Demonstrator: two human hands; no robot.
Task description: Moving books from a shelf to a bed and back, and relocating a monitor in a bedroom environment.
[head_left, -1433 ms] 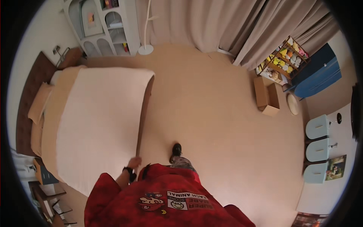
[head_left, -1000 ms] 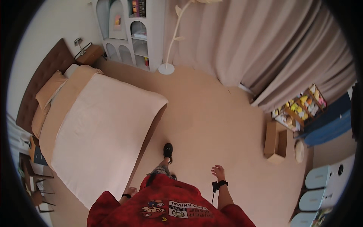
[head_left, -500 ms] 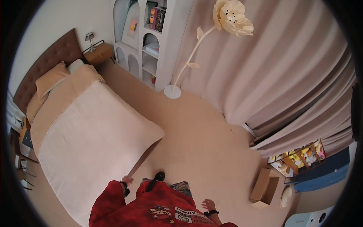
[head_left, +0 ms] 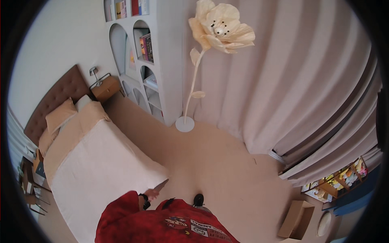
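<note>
The left hand (head_left: 150, 195), fingers loosely open and holding nothing, hangs just beside the bed's (head_left: 97, 170) foot corner, the mattress running away up-left; the right hand is out of view.

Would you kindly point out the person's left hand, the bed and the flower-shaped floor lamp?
left hand (head_left: 151, 194), head view, on the back of the hand.
bed (head_left: 101, 166), head view, on the white cover.
flower-shaped floor lamp (head_left: 221, 26), head view, on the petals.

Beige carpet (head_left: 210, 162) covers the floor. Pale curtains (head_left: 308, 81) hang right. A white shelf (head_left: 162, 60) stands beside a flower lamp (head_left: 221, 24).
</note>
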